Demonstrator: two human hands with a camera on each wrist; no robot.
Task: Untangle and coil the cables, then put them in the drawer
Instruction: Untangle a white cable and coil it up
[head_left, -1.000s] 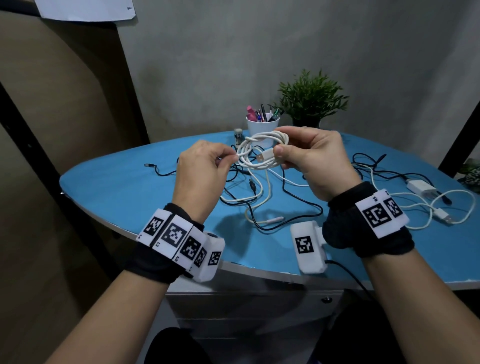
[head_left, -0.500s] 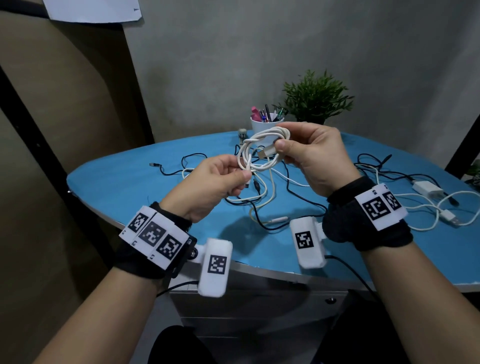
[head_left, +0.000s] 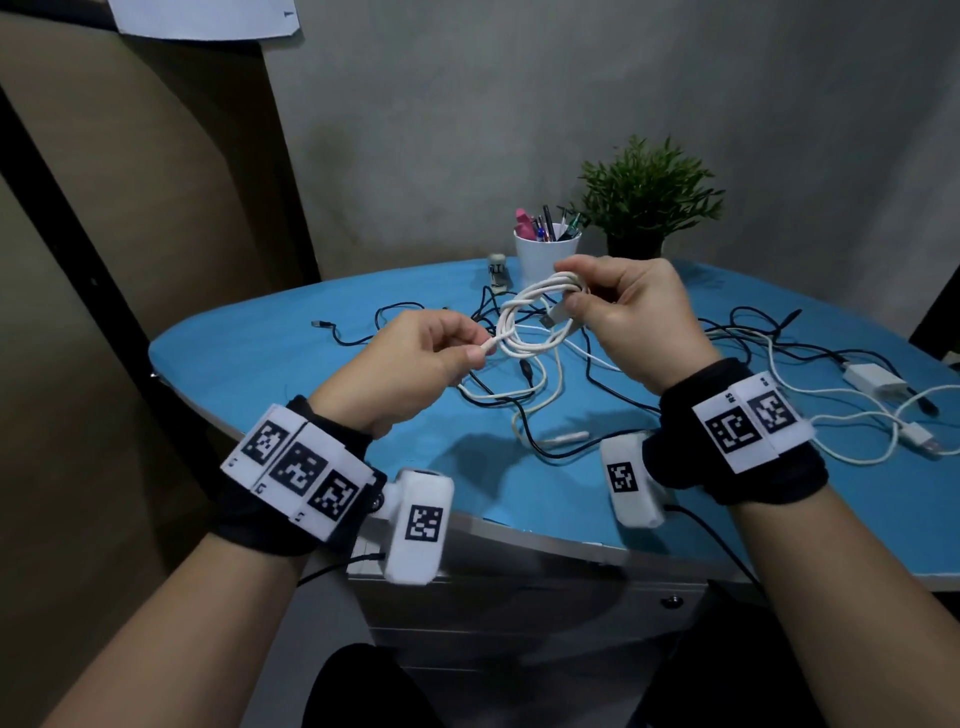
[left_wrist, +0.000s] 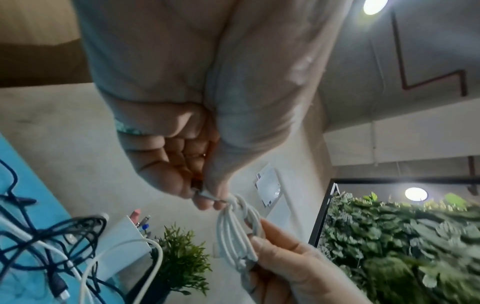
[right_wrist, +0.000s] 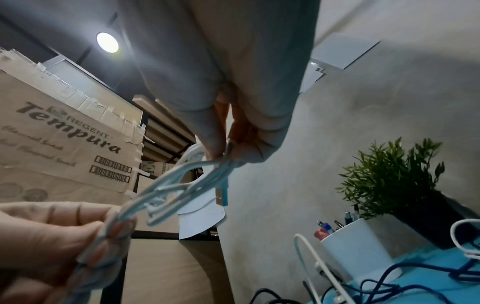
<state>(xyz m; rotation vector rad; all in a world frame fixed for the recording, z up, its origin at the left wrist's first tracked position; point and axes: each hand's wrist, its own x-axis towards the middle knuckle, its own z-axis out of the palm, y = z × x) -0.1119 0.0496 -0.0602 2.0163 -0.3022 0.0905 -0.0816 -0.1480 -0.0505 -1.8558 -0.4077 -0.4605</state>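
A coiled white cable (head_left: 524, 325) hangs in the air above the blue table (head_left: 260, 353), held between both hands. My right hand (head_left: 576, 301) pinches the coil's far side together with its USB plug (head_left: 558, 314). My left hand (head_left: 475, 356) pinches the near end of the same cable. In the left wrist view the coil (left_wrist: 237, 234) runs from my left hand's (left_wrist: 207, 195) thumb to the other hand's fingers. In the right wrist view my right hand (right_wrist: 223, 156) clamps the loops (right_wrist: 182, 185), plug (right_wrist: 222, 195) pointing down. Tangled black cables (head_left: 587, 374) and another white cable (head_left: 524, 395) lie on the table below.
A white pen cup (head_left: 545, 254) and a potted plant (head_left: 644, 208) stand at the table's back. A white charger (head_left: 872, 376) with its white cable (head_left: 862, 431) lies at the right. A grey drawer unit (head_left: 519, 613), shut, sits under the table's front edge.
My left hand has dropped lower and turned, drawing the cable's end toward me. The right hand has kept its hold on the coil, shifted slightly right.
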